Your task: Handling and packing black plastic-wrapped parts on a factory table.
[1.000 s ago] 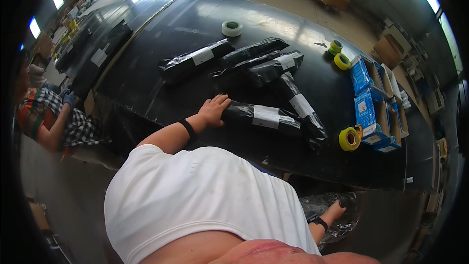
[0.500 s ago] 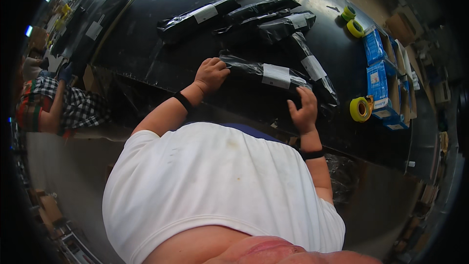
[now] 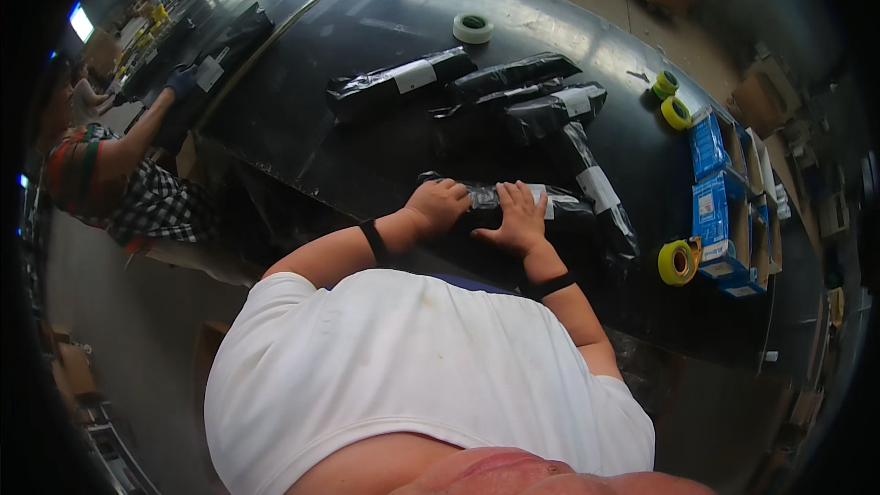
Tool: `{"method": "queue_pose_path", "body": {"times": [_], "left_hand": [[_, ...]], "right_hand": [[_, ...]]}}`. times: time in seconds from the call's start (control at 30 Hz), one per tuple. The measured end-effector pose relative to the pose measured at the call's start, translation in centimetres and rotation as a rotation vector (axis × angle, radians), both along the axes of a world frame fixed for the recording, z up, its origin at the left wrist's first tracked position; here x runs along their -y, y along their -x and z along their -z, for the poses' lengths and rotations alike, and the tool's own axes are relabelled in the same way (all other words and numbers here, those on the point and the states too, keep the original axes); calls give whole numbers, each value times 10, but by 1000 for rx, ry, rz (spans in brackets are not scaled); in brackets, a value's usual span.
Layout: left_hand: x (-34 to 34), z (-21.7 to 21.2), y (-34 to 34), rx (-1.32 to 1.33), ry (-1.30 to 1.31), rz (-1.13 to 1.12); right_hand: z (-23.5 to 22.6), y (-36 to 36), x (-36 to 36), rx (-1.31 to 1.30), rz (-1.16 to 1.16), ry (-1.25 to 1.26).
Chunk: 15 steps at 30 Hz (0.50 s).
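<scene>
A long package in shiny black plastic film (image 3: 576,212) with a white label lies crosswise at the near edge of the dark table, right in front of me. At its left end my left hand (image 3: 440,208) is closed, the curled fingers gripping the film. My right hand (image 3: 521,220) presses flat on the middle of the package, fingers spread, covering part of the label. Touching or nearly touching the package's right end is another black package (image 3: 600,191), lying at a slant. Several more wrapped black packages, among them a labelled one (image 3: 399,82), lie farther back.
A white tape roll (image 3: 472,29) lies at the back. Toward the right stand blue cartons (image 3: 710,211), with yellow tape rolls and a tape dispenser (image 3: 678,262) nearby. On the left, a co-worker's gloved hand (image 3: 181,81) touches a black package on the adjoining table.
My right hand has moved left from the package's right end and now lies flat on its middle. My left hand stays at the left end. The co-worker's arm reaches farther forward.
</scene>
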<state>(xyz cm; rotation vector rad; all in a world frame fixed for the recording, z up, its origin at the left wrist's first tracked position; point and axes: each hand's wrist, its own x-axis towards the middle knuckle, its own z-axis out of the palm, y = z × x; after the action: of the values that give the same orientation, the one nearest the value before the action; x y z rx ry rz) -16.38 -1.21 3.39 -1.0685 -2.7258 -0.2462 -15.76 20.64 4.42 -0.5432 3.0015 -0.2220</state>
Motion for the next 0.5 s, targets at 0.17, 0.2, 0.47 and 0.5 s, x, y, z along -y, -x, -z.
{"method": "queue_pose_path", "body": {"times": [0.17, 0.2, 0.47, 0.5], "left_hand": [[-14, -25, 12, 191, 172, -20], [-10, -21, 15, 180, 190, -17], [-7, -28, 10, 131, -201, -93], [-1, -29, 9, 121, -202, -110]], "right_hand": [[12, 4, 17, 95, 51, 125], [15, 7, 20, 86, 30, 124], [36, 13, 22, -10, 207, 177], [38, 13, 24, -14, 205, 228]]}}
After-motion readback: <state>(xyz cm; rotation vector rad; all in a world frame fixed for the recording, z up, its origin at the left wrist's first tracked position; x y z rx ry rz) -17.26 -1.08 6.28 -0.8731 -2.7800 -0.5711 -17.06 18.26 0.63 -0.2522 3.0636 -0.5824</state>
